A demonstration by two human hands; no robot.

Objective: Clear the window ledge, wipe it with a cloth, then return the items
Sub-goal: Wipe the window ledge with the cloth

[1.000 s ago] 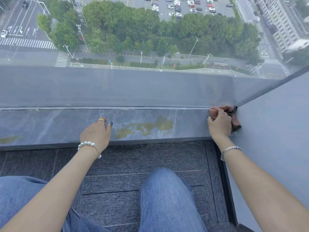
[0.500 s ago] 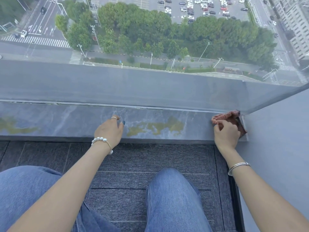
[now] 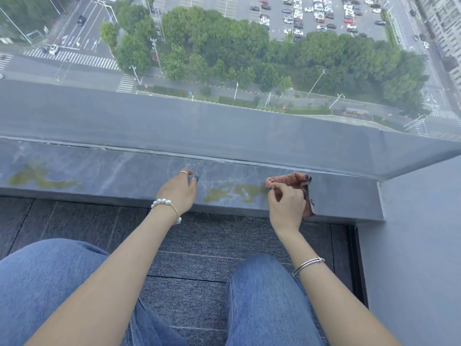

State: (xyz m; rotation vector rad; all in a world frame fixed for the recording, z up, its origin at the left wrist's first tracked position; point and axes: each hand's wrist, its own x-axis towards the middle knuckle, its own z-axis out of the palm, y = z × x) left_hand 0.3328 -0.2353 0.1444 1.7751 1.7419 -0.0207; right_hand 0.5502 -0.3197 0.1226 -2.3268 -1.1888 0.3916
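Cloth: I see a reddish-brown cloth (image 3: 296, 182) bunched on the window ledge (image 3: 112, 173), toward its right end, with one dark-edged corner hanging down past the front lip.
Cloth contact: the cloth lies flat against the ledge top under my right hand, well apart from the right-hand corner where the ledge meets the side wall (image 3: 419, 245).
Right hand: my right hand (image 3: 287, 203) is curled over the cloth, fingers bent and pinching its near edge, knuckles up; a thin silver bangle (image 3: 308, 265) sits on the forearm.
Left hand: my left hand (image 3: 178, 192) rests on the ledge with nothing in it, fingers loosely extended onto the stone, fingertips touching the surface; a ring shows on one finger and a pearl bracelet (image 3: 166, 207) on the wrist.
Hand spacing: the two hands are near each other, with a yellow-green stain (image 3: 232, 192) on the stone between them.
Ledge surface: grey veined stone; a second yellow-green stain (image 3: 37, 177) lies well to the left.
Window: the glass (image 3: 224, 58) rises from the back edge of the ledge; street, trees and parked cars show far below.
Foreground: my knees in blue jeans (image 3: 264, 295) over dark carpet tiles (image 3: 194, 245).
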